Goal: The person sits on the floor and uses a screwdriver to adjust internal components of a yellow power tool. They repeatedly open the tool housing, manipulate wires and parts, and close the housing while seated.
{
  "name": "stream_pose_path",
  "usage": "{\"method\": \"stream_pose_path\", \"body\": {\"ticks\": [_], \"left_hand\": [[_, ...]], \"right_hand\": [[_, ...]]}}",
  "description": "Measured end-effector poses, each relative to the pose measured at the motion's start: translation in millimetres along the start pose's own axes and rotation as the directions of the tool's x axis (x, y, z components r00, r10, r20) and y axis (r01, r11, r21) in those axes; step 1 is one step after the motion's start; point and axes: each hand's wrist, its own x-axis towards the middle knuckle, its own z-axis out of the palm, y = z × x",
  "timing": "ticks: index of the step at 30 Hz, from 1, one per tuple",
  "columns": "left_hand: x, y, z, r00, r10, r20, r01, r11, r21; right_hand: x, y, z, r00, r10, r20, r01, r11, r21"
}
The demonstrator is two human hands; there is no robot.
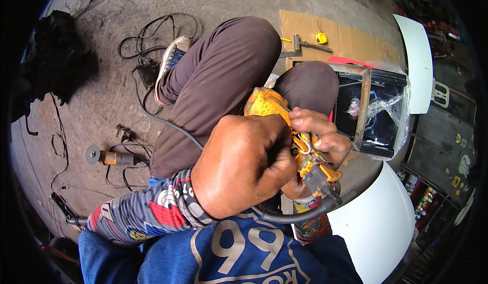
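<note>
A worn yellow power tool (265, 104) rests in front of me by my bent knees, its rear housing opened up. Inside show a loop of white wire (305, 144) and a dark block (316, 178), from which a thick black cable (300, 216) runs back under my left wrist. My right hand (330, 140) is closed around the tool's far side, with fingers and thumb on the opened part. Across from it, my left hand (243, 163) is curled in a pinch at the opening. What its fingertips hold is hidden behind the hand.
An orange angle grinder (116, 158) lies on the concrete at left, among looped cords (140, 44). A hammer (308, 45) and yellow tape measure (321, 38) lie on cardboard (351, 39). At right are a rusty metal frame (362, 112), a plastic-wrapped black panel (389, 131) and white panels (378, 223).
</note>
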Motion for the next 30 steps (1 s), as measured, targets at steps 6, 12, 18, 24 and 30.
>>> {"method": "stream_pose_path", "body": {"ticks": [6,12,18,24,30], "left_hand": [[-6,-2,4,0.984,0.175,-0.038,-0.164,0.964,0.210],[-8,-5,12,0.957,0.280,-0.076,-0.252,0.931,0.264],[-7,-8,3,0.999,-0.035,-0.012,0.034,0.996,-0.076],[9,-11,-8,0.972,-0.146,0.182,0.198,0.928,-0.314],[18,0,-9,0.938,-0.252,0.239,0.317,0.902,-0.293]], "right_hand": [[1,4,-2,1.000,-0.009,0.007,0.008,0.998,0.056],[1,0,0,0.999,0.023,-0.041,-0.023,1.000,0.007],[0,-8,-2,0.998,0.052,-0.029,-0.052,0.999,-0.008],[-3,-14,-12,0.993,0.112,0.029,-0.112,0.994,-0.015],[1,-14,-14,0.992,0.104,0.077,-0.104,0.995,-0.001]]}}
